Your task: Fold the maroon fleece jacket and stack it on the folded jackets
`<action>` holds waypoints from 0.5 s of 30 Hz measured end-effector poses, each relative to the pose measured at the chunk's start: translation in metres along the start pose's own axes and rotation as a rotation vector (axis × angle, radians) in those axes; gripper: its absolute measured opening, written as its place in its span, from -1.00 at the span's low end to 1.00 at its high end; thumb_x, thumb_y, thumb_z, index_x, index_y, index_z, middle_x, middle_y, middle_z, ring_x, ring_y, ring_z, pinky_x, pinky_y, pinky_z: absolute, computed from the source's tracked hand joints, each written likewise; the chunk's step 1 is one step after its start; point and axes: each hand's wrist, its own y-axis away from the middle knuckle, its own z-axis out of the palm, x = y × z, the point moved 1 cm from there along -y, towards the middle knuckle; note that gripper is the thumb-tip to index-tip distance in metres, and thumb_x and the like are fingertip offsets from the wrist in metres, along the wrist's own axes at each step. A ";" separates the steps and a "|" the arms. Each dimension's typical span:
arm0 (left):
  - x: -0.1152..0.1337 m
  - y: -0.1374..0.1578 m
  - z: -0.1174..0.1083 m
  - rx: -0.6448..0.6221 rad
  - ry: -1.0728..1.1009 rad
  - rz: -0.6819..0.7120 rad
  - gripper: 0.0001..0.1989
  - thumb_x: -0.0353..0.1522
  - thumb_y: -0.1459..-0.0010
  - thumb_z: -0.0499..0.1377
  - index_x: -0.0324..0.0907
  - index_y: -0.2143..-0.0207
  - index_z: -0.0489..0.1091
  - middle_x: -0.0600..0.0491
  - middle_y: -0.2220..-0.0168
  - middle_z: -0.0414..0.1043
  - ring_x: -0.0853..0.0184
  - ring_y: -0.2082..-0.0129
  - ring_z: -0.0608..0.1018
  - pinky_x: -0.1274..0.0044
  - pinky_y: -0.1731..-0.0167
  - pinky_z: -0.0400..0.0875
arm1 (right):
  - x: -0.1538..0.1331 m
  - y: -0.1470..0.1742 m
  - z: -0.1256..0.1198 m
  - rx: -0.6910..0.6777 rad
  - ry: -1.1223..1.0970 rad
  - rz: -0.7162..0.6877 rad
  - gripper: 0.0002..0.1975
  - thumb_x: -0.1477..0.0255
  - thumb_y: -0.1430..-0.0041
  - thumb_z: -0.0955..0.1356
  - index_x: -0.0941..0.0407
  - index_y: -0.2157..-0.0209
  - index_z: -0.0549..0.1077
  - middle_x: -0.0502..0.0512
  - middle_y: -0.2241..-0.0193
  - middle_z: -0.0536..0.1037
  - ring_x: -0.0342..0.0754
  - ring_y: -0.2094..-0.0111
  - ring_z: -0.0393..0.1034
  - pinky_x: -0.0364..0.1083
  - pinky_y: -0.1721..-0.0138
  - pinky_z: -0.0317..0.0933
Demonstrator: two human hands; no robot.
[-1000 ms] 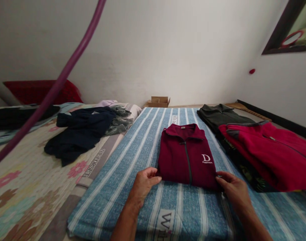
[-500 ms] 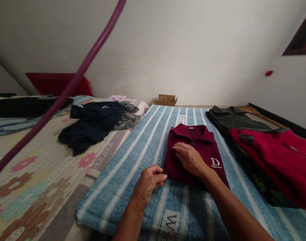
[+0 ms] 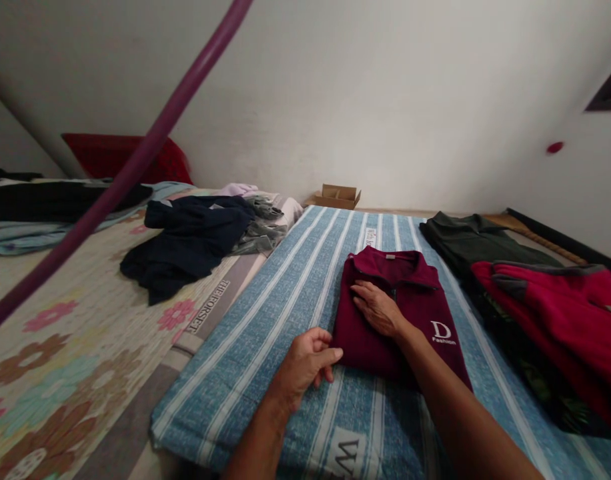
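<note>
A maroon collared zip-neck shirt (image 3: 410,340), neatly folded with its collar at the far end, lies on the blue striped bedding. White lettering, "D Fashion", shows on its right side. My right hand (image 3: 378,308) rests flat on the shirt's front just below the collar, fingers stretched out. At the near left corner of the shirt is my left hand (image 3: 308,363). Its thumb reaches to the cloth edge and its fingers are loosely bent and apart, with no cloth visibly gripped.
Dark green folded clothing (image 3: 480,240) and a red garment with grey trim (image 3: 560,300) lie to the right. On the flowered bed at left is a crumpled navy garment (image 3: 190,240). A cardboard box (image 3: 338,197) stands by the wall. A purple pole (image 3: 150,147) crosses the upper left.
My left hand has loosened from its pinch at the shirt's corner. My right hand has stayed flat on the front. The whole view has shifted slightly.
</note>
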 end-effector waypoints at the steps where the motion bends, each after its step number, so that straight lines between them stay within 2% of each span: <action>1: 0.003 -0.003 0.000 -0.012 -0.006 -0.007 -0.69 -0.25 0.17 0.25 -0.20 0.38 0.30 0.25 0.65 0.23 0.54 0.75 0.26 0.65 0.76 -0.05 | 0.000 -0.001 0.000 -0.002 0.004 0.003 -0.60 0.38 -0.25 0.15 0.21 -0.05 0.35 0.27 -0.10 0.30 0.02 -0.11 0.18 -0.01 -0.13 0.05; 4: 0.008 -0.012 0.002 -0.043 -0.001 0.002 -0.71 -0.23 0.18 0.27 -0.21 0.48 0.27 0.27 0.66 0.13 0.61 0.76 0.12 0.65 0.76 -0.10 | -0.002 -0.002 0.000 -0.007 0.018 0.008 -0.62 0.39 -0.24 0.16 0.18 -0.03 0.37 0.25 -0.10 0.30 0.02 -0.10 0.19 0.00 -0.12 0.05; 7: 0.006 -0.016 0.004 -0.048 0.018 0.023 -0.71 -0.26 0.20 0.28 -0.20 0.58 0.21 0.27 0.67 0.06 0.61 0.74 0.06 0.66 0.76 -0.12 | -0.005 -0.003 -0.001 -0.014 0.033 0.016 -0.63 0.40 -0.24 0.17 0.16 -0.01 0.38 0.22 -0.09 0.32 0.00 -0.10 0.19 -0.02 -0.11 0.06; 11: 0.001 -0.014 0.001 -0.041 0.049 0.045 -0.72 -0.28 0.21 0.29 -0.21 0.56 0.24 0.26 0.68 0.10 0.61 0.72 0.10 0.68 0.73 -0.10 | -0.009 -0.005 -0.004 -0.026 0.059 0.032 -0.66 0.40 -0.24 0.17 0.14 0.02 0.40 0.20 -0.08 0.33 -0.01 -0.09 0.20 -0.05 -0.10 0.05; 15: 0.008 -0.016 -0.006 -0.060 0.057 -0.009 -0.70 -0.30 0.25 0.31 -0.22 0.48 0.28 0.26 0.67 0.15 0.61 0.75 0.13 0.67 0.73 -0.12 | -0.013 -0.006 -0.008 -0.046 0.076 0.044 -0.68 0.40 -0.22 0.19 0.14 0.05 0.42 0.18 -0.07 0.34 -0.01 -0.08 0.20 -0.07 -0.08 0.06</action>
